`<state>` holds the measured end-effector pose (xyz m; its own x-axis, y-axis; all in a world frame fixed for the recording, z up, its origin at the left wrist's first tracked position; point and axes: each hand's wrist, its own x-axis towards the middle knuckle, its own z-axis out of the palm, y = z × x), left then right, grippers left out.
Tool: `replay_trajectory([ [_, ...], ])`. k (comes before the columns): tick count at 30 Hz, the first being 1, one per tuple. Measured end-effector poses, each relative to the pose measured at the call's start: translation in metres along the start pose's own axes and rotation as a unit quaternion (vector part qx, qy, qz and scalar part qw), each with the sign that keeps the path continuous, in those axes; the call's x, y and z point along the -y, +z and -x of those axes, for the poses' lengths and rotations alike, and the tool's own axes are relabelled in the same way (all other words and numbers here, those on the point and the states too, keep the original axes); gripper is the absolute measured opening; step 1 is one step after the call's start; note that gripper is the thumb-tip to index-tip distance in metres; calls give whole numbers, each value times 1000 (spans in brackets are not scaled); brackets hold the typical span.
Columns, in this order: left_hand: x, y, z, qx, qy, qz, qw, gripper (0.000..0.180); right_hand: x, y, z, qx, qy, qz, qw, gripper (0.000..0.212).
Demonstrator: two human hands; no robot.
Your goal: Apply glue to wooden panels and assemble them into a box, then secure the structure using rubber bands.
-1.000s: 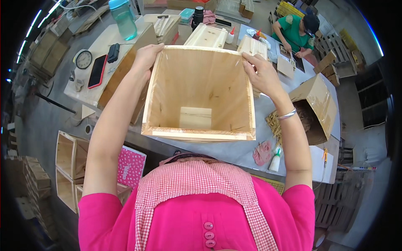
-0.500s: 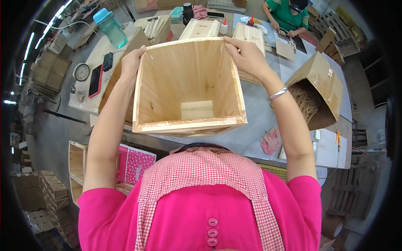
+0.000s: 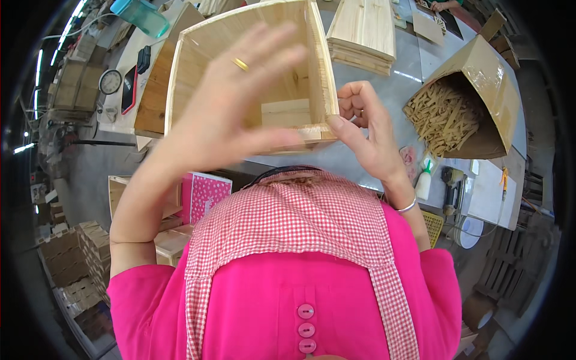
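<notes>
A pale wooden box (image 3: pixel 324 72) with its open top facing me stands tilted on the workbench. A small light rectangular patch shows at its bottom. My left hand (image 3: pixel 225 111), blurred by motion, passes over the box's opening with fingers spread and holds nothing; a gold ring is on one finger. It hides much of the box's near side. At the near right corner my right hand (image 3: pixel 372 135) grips the box, thumb on the rim and fingers curled along the outer side.
Stacked wooden panels (image 3: pixel 361 36) lie beyond the box on the right. A cardboard carton (image 3: pixel 492 78) of thin strips (image 3: pixel 441 123) lies on its side, near a white glue bottle (image 3: pixel 424 180). A blue bottle (image 3: pixel 143 19), clock (image 3: pixel 110 81) and red-edged phone (image 3: pixel 129 90) are at left.
Both hands have left the box's far corners. My right hand has come to the near right corner; my left hand has swung in over the opening. The view has also shifted.
</notes>
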<state>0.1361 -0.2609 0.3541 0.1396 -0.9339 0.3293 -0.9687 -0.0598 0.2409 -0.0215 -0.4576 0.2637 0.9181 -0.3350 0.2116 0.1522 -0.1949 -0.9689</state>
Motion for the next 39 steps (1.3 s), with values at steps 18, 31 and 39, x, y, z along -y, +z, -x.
replay_trajectory([
  [18,-49,34,-11,85,-54,-62,993,75,-38,-3,8,16,-150,-92,984,31],
  [31,-51,44,-9,22,-67,-29,997,58,-38,-3,11,-27,-234,18,972,32],
  [39,-65,72,-16,-116,-67,-120,984,60,-42,-17,6,56,-199,-106,973,19],
])
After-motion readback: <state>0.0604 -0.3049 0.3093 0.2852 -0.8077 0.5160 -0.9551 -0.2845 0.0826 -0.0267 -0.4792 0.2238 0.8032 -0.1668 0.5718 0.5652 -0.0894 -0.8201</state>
